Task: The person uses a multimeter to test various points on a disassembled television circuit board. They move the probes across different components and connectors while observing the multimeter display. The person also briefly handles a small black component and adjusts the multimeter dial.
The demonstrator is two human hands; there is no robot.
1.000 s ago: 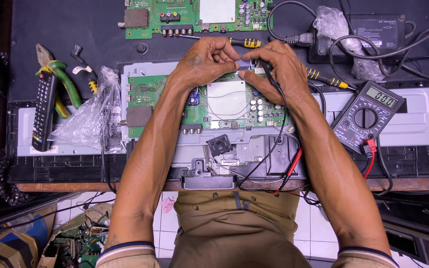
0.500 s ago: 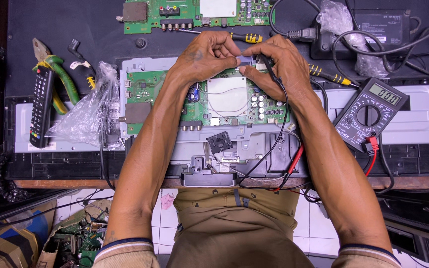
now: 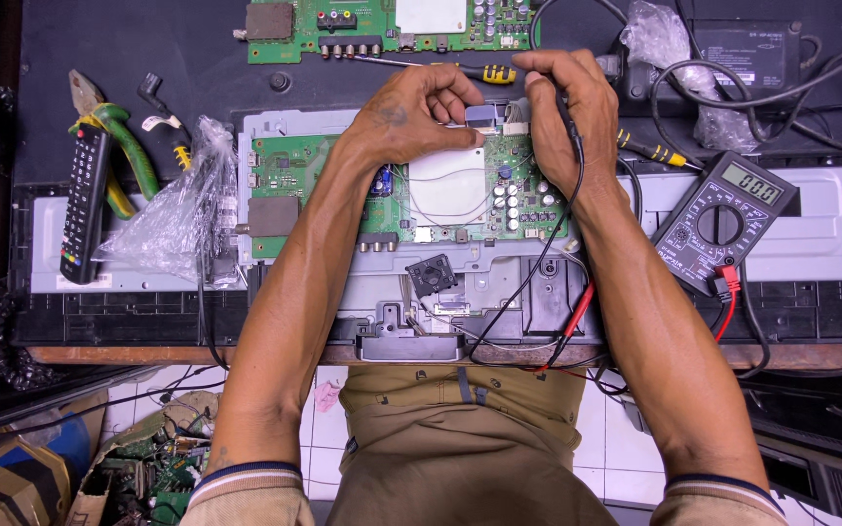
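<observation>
Green and crowded with small parts, the circuit board lies in a grey metal frame at the middle of the bench, a pale square plate at its centre. At its far edge both hands meet over a small grey connector. The left hand pinches it with bent fingers, while the right hand is curled beside it, seemingly closed around a thin black lead (the fingers hide the tip, so what it grips is hard to tell).

That lead runs back with a red one to a dark multimeter on the right, whose pale oblong screen sits near its top. A yellow-handled screwdriver lies just beyond the hands, below a second green board.

On the left a crumpled clear plastic bag rests against the frame. Further left lie a black remote control with coloured buttons and green-handled pliers. Another clear bag sits at the top right among black cables.
</observation>
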